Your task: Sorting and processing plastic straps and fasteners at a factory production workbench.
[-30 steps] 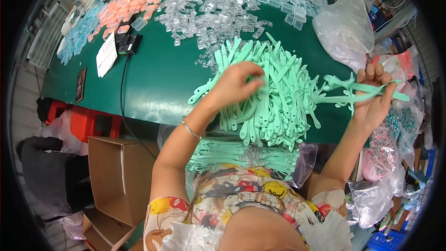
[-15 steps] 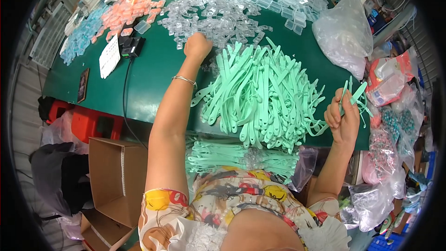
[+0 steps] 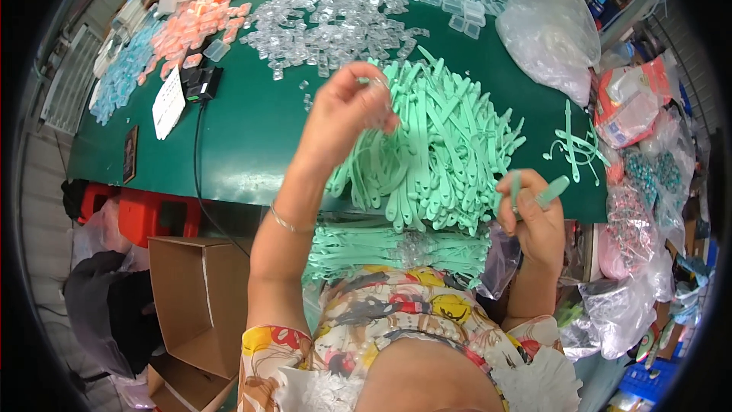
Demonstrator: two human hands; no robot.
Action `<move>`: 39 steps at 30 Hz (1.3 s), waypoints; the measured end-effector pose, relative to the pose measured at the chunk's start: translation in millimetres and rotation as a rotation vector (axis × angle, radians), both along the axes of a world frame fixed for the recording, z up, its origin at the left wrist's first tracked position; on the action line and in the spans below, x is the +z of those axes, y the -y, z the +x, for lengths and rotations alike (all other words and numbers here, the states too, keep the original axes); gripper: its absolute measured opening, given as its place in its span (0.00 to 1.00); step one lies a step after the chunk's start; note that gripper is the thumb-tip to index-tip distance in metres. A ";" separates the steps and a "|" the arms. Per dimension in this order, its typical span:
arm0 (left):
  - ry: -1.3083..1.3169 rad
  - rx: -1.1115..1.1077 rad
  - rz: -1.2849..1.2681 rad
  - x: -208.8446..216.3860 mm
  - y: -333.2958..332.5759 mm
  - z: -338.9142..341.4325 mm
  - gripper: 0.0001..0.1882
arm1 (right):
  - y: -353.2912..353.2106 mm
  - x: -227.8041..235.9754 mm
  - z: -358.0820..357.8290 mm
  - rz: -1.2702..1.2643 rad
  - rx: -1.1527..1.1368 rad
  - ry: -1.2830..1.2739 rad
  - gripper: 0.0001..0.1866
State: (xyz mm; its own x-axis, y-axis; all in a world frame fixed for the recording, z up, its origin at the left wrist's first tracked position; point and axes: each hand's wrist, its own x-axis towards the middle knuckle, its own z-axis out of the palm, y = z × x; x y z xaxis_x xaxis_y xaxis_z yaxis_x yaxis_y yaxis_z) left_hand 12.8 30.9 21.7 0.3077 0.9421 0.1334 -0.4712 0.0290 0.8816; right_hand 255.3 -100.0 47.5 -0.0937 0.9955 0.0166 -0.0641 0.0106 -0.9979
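A large heap of mint-green plastic straps (image 3: 438, 137) lies in the middle of the table. Above its left edge is my left hand (image 3: 347, 115), fingers curled in a pinch around what looks like a small clear plastic piece (image 3: 375, 107), blurred and partly hidden. My right hand (image 3: 537, 221), at the heap's near right side, closes on a mint-green strap (image 3: 553, 192) whose flat end sticks out past the fingers. A few loose green straps (image 3: 573, 145) lie apart at the right. Beyond the heap spreads a pile of small clear plastic pieces (image 3: 328, 23).
More green straps (image 3: 358, 248) lie bundled below the table edge, near my body. Pink pieces (image 3: 191, 27), blue pieces (image 3: 126, 76) and a black device (image 3: 203, 83) with a cable occupy the left. A clear plastic bag (image 3: 549, 35) stands far right; a cardboard box (image 3: 187, 298) is lower left.
My left hand has come back from the clear pieces toward me and slightly right. My right hand has moved left and nearer; loose green straps now lie on the table by its former place.
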 end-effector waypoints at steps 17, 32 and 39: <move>0.293 -0.214 -0.252 -34.3 102.9 50.0 0.05 | 1.4 -34.0 -30.6 -0.285 0.122 -0.106 0.11; 0.007 -0.167 0.026 -50.6 106.7 46.6 0.06 | 0.5 -48.8 -39.0 -0.217 0.146 -0.192 0.10; -0.179 -0.126 -0.053 -39.8 107.8 36.1 0.08 | -1.7 -50.1 -44.0 0.256 -0.008 0.265 0.04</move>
State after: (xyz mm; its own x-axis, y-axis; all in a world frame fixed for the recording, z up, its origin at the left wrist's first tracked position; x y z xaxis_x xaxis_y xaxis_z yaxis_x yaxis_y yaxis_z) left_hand 48.9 -76.8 -18.0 0.4375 0.8990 0.0173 -0.2969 0.1263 0.9465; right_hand 211.2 -98.2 -2.7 -0.1203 0.9629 0.2417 0.1972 0.2618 -0.9448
